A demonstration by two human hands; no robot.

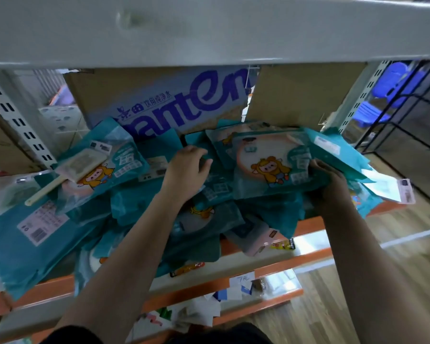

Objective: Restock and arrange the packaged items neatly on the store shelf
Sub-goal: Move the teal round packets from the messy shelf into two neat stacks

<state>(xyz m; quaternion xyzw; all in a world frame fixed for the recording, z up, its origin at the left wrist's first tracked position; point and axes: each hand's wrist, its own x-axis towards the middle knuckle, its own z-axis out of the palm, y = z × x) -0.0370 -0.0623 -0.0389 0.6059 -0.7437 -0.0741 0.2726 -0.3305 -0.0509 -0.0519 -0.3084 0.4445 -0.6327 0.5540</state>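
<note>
Several teal packets lie in a loose heap on the store shelf [310, 225]. My right hand [329, 181] grips the right edge of a teal packet with a cartoon animal [271, 167], which lies on top of the heap. My left hand [188, 168] reaches into the middle of the heap, fingers curled over the edge of a dark teal packet [196, 142]. At the left, another cartoon packet [97, 170] holds a cream brush-like item. A big teal packet with a barcode label [35, 234] hangs over the shelf's front edge.
A cardboard box with blue lettering [159, 100] and a plain brown box [303, 95] stand behind the heap. The upper shelf board [209, 28] is close overhead. A slotted upright [20, 125] stands at the left. Lower shelves [233, 289] hold small items; wood floor lies to the right.
</note>
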